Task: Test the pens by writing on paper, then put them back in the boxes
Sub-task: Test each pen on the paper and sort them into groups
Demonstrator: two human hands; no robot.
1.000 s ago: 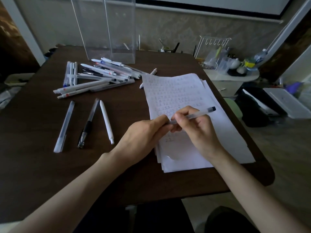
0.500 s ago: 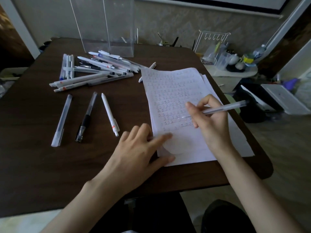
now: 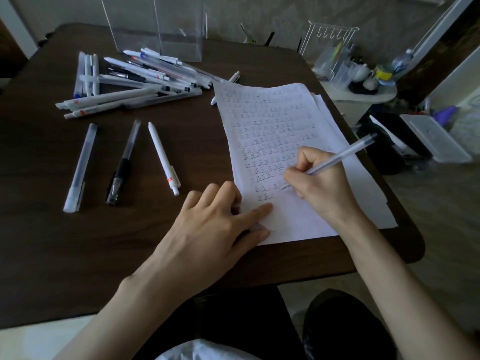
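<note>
Observed from beside the dark wooden table (image 3: 78, 242): the right hand (image 3: 319, 183) pinches a frosted translucent pen with a dark end (image 3: 337, 158) in a writing grip, thumb and forefinger curled round the lower barrel. The pen's long axis runs from its tip at 8 o'clock, which appears to touch the paper, to the dark end at 2 o'clock, raised clear of the sheet. The tip sits on the stack of white paper sheets (image 3: 272, 120), among the lowest rows of tally-like marks. Blank paper lies beyond it towards 6 o'clock. The left hand (image 3: 215, 224) lies flat with fingers spread. Its forefinger and thumb press the stack's near left corner, and the other fingers rest on the table. Two tall clear plastic boxes (image 3: 179, 29) stand upright at the far edge, roughly 11 o'clock from the writing hand and well apart from it. A loose heap of white and frosted pens (image 3: 130, 84) lies between. A row of three separate pens (image 3: 123, 162) lies at 10 o'clock from the left hand. Assessment: the testing step is in hand. Returning the pen to the boxes calls for a long reach across, and the left hand looks somewhat nearer that side.
</note>
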